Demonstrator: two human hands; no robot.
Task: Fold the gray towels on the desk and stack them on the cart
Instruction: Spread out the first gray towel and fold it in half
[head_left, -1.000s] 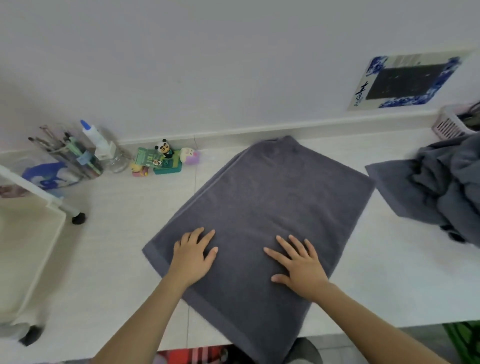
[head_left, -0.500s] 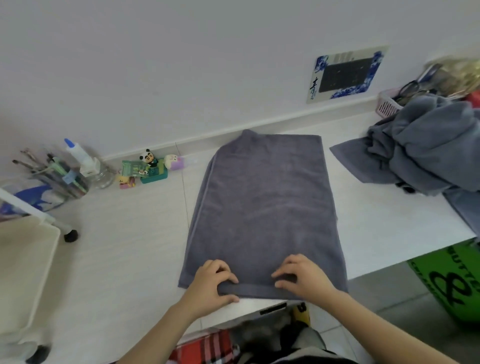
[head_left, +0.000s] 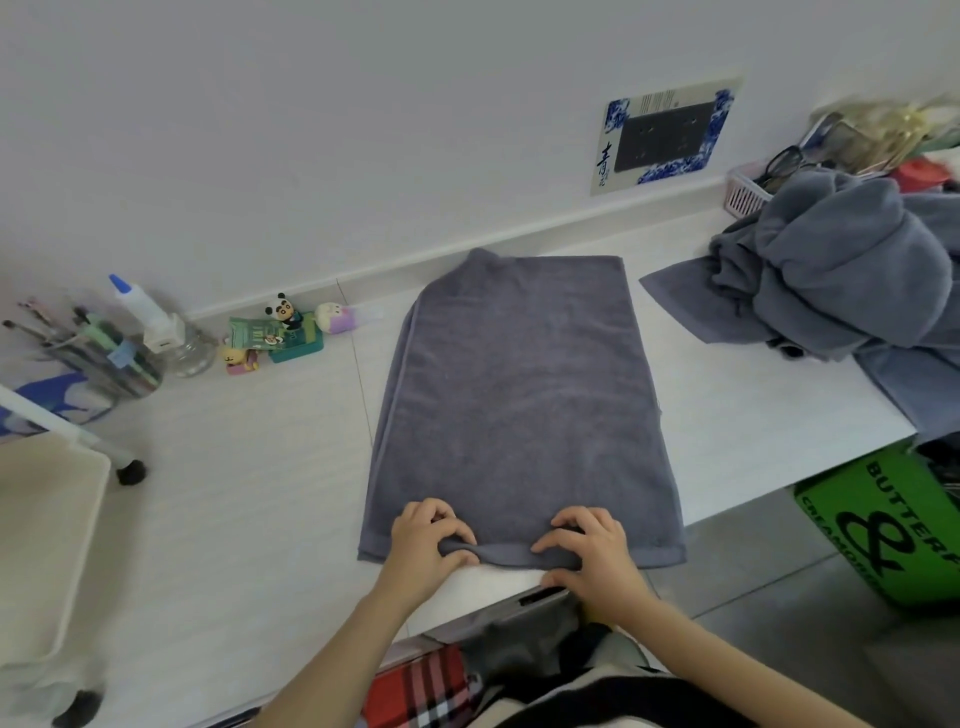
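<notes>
Towel (head_left: 519, 400): gray terry, laid flat as a long rectangle in the middle of the white table (head_left: 249, 467); doubled over, with layered edges showing along the left side; narrow end at the far wall, hemmed near end close to the table's near edge.
Near hem: bunched into a small raised ridge between the two hands; flat toward both corners.
Left hand (head_left: 426, 540): on the near hem, left of centre; fingers curled and pinched on the towel's edge.
Right hand (head_left: 592, 551): on the near hem, right of centre; fingers clamped on the same edge, thumb beneath the fold.
Towel pile (head_left: 841, 275): same gray, crumpled in a heap at the table's far right, apart from the flat towel.
Cart (head_left: 47, 540): cream tray at the left edge, black casters visible.
</notes>
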